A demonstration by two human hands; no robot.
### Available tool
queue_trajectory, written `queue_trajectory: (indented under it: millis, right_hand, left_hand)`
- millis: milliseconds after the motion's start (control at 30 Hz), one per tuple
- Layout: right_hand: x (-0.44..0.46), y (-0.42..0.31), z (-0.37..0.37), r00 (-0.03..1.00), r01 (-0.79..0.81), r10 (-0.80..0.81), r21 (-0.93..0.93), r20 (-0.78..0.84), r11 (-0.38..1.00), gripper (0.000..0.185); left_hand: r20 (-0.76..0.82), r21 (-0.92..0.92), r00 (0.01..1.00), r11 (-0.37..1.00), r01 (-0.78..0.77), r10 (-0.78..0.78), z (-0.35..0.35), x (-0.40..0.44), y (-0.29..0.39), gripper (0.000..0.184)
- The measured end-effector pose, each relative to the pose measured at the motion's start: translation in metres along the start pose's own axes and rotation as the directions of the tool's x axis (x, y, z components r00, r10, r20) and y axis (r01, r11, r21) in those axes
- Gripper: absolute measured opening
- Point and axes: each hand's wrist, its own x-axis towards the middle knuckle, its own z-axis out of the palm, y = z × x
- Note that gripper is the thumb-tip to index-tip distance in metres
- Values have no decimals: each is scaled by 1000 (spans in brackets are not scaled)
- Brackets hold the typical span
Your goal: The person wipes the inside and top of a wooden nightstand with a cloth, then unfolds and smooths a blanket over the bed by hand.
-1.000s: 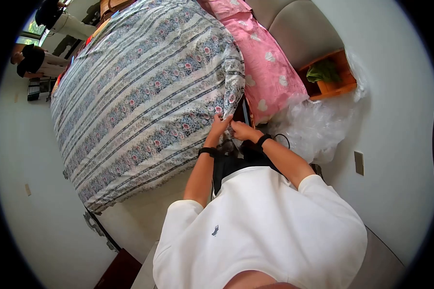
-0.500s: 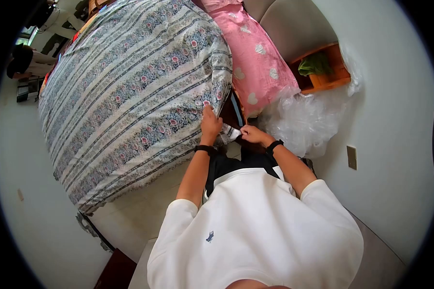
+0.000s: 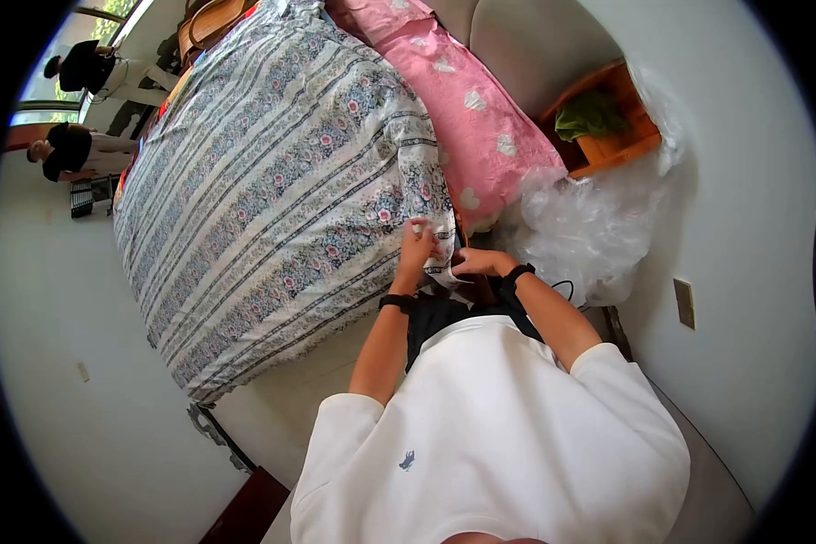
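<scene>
A bedsheet point(image 3: 272, 208) with floral stripes in blue, grey and white is spread over the bed, its near corner hanging by the pink bedding. My left hand point(image 3: 416, 250) is at that corner with its fingers curled on the cloth's edge. Just to the right, my right hand point(image 3: 485, 263) pinches the hanging edge of the same sheet, though its fingertips are partly hidden. Pink bedding with white hearts point(image 3: 480, 118) lies along the sheet's right side. A narrow dark part of the bed side shows between the sheet and my right hand.
Crumpled clear plastic point(image 3: 585, 231) lies right of the bed, below an orange wooden shelf box point(image 3: 639, 127) holding a green cloth point(image 3: 594, 116). A grey headboard point(image 3: 526, 45) stands behind. Two people are at the far left, near a window point(image 3: 59, 77). A wall socket point(image 3: 684, 304) is at right.
The sheet's corner has come further over the bed side and covers more of the dark gap. My left hand has shifted slightly right and down in view, and the view has turned a little.
</scene>
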Motion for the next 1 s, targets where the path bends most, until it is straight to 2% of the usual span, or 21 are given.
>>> queue_trajectory:
  millis: [67, 100, 133, 167, 200, 233, 267, 300, 333, 400, 467, 533, 567, 633, 667, 733, 800, 867, 933, 967, 1000]
  right_hand:
    - [-24, -23, 0, 993, -105, 120, 438, -7, 893, 64]
    - [-34, -35, 3, 948, -171, 263, 408, -181, 897, 58]
    - [-25, -27, -3, 946, -172, 266, 410, -184, 896, 58]
    - [-7, -9, -12, 980, -109, 125, 110, -152, 988, 52]
    - [3, 7, -18, 997, -20, 6, -192, -72, 981, 48]
    - [1, 15, -18, 991, 88, -113, -282, -74, 956, 40]
    - [-1, 24, -16, 961, 229, -251, -175, -114, 958, 37]
    - [-1, 36, -23, 963, 220, -238, -142, -126, 965, 34]
    - [0, 48, -33, 967, 207, -219, -101, -132, 973, 31]
    - [-33, 57, -58, 954, 156, -225, -310, -201, 938, 29]
    - [-73, 63, -80, 931, -63, -136, -518, -338, 853, 29]
    - [-104, 61, -84, 829, -405, -1, -600, -560, 690, 32]
    - [-113, 54, -84, 827, -402, -10, -604, -562, 688, 32]
    - [-136, 27, -80, 746, -535, -112, -691, -656, 487, 37]
    - [-137, 13, -81, 750, -525, -129, -703, -649, 480, 37]
    - [-131, -14, -66, 834, -38, -315, -616, -452, 787, 51]
    - [-125, -42, -36, 811, -33, -366, -659, -457, 751, 58]
    - [-109, -53, -25, 782, -34, -419, -703, -462, 710, 65]
    - [-85, -46, -25, 785, 46, -473, -723, -401, 689, 75]
    - [-77, -47, -30, 845, -23, -349, -681, -404, 732, 68]
    - [-73, -47, -36, 848, -19, -348, -680, -400, 733, 68]
  left_hand:
    - [-244, 277, 965, 961, -23, 94, -3, 5, 0, 48]
    - [-287, 524, 936, 851, -26, 205, 2, 4, 6, 67]
    - [-282, 524, 937, 851, -27, 204, -2, 21, -16, 67]
    - [-223, 731, 853, 660, -174, 471, -11, 50, -59, 76]
    - [-97, 879, 723, 400, -260, 684, -12, 64, -87, 85]
    - [-169, 899, 755, 414, -146, 634, 2, 53, -74, 90]
    - [-172, 895, 763, 423, -143, 623, 14, 47, -56, 90]
    - [-266, 709, 894, 702, -71, 360, 28, 35, -30, 85]
    - [-271, 455, 961, 886, 84, 48, 34, 29, -22, 79]
    - [-166, 472, 986, 876, 100, -23, 14, 69, -70, 63]
    - [-219, 549, 975, 824, 139, -18, 48, 40, -32, 54]
    - [-263, 623, 965, 765, 161, 11, 60, 41, -29, 46]
    - [-248, 600, 969, 788, 139, 18, 58, 55, -45, 47]
    - [-224, 571, 972, 818, 75, 67, 65, 49, -33, 46]
    - [-237, 565, 968, 822, 70, 80, 72, 37, -8, 46]
    - [-124, 619, 985, 785, -18, 120, 76, 14, 24, 49]
    - [-152, 612, 976, 791, -30, 155, 75, 6, 38, 47]
    - [-61, 560, 971, 813, -159, 232, 77, -2, 58, 48]
    - [-80, 599, 971, 790, -133, 224, 82, -6, 69, 50]
    - [-86, 634, 974, 765, -107, 208, 83, -10, 70, 51]
    - [-91, 635, 974, 766, -102, 205, 82, -10, 69, 51]
